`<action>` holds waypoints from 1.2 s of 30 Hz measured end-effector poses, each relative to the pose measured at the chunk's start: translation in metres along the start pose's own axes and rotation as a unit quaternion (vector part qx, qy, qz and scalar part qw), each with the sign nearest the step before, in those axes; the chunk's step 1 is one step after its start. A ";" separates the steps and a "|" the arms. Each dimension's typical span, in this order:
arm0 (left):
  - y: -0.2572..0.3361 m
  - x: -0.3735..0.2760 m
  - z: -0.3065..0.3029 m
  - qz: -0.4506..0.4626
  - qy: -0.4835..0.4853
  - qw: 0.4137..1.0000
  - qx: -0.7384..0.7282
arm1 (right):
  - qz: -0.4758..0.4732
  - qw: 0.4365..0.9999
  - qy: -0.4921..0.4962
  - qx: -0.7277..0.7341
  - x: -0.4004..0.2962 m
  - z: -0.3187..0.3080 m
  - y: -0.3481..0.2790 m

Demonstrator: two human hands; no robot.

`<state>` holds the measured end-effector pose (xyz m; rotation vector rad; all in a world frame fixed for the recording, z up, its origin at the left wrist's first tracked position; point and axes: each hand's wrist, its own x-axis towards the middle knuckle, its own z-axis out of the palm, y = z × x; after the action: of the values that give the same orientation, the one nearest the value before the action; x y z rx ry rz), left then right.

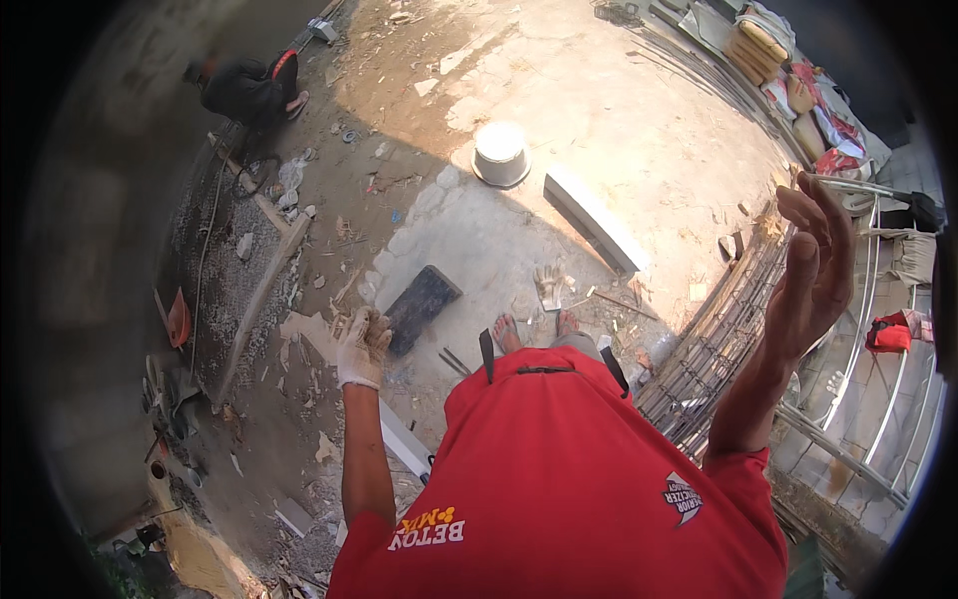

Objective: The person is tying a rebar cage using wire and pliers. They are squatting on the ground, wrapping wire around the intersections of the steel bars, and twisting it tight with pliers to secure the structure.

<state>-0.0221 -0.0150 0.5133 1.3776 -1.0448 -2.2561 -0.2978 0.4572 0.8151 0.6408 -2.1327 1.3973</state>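
My left hand (363,348), in a whitish work glove with soiled fingertips, hangs at the left with its fingers curled inward; whether it holds anything does not show. Bare and raised at the right, my right hand (812,251) has its thumb apart from the fingers and nothing in it. A second work glove (549,287) lies on the concrete just beyond my sandalled feet. Close to the gloved hand is a dark rectangular slab (420,308) on the ground. Farther ahead are an upturned pale bucket (501,153) and a long light-coloured block or beam (593,221).
Wired steel reinforcement bars (707,337) lie at the right beside a metal pipe frame (846,374). A wooden board (262,299) edges the gravel at the left. A crouching person in dark clothes (251,90) is at the upper left. Sacks (760,49) are piled at the upper right.
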 end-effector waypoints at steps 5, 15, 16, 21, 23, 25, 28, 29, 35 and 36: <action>-0.028 -0.044 0.114 -0.057 -0.205 0.977 -0.010 | 0.176 0.946 -0.271 0.034 -0.023 0.074 0.017; -0.057 -0.085 0.235 0.241 -0.187 0.864 0.400 | 0.453 0.782 -0.344 0.254 -0.147 0.199 0.070; -0.058 -0.082 0.238 0.250 -0.182 0.851 0.425 | 0.469 0.770 -0.341 0.267 -0.151 0.202 0.084; -0.090 -0.062 0.256 0.210 -0.165 0.816 0.513 | 0.578 0.733 -0.125 0.335 -0.183 0.226 0.118; -0.104 -0.068 0.265 0.160 -0.163 0.772 0.593 | 0.598 0.734 -0.077 0.311 -0.214 0.217 0.163; -0.124 -0.066 0.257 0.192 -0.330 0.673 0.634 | 0.639 0.727 -0.051 0.248 -0.228 0.200 0.184; -0.169 -0.075 0.250 0.280 -0.432 0.653 0.555 | 0.658 0.717 -0.058 0.221 -0.234 0.158 0.237; -0.149 -0.087 0.265 0.165 -0.451 0.672 0.564 | 0.645 0.715 -0.116 0.244 -0.228 0.145 0.237; -0.144 -0.099 0.252 -0.083 -0.374 0.909 0.165 | 0.616 0.683 -0.361 0.154 -0.191 0.116 0.171; -0.152 -0.101 0.250 -0.090 -0.358 0.907 0.201 | 0.600 0.699 -0.351 0.166 -0.192 0.123 0.159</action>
<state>-0.1702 0.2560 0.5390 0.7610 -1.7505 -2.8934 -0.2712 0.4217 0.5408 -0.3775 -3.1520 2.5412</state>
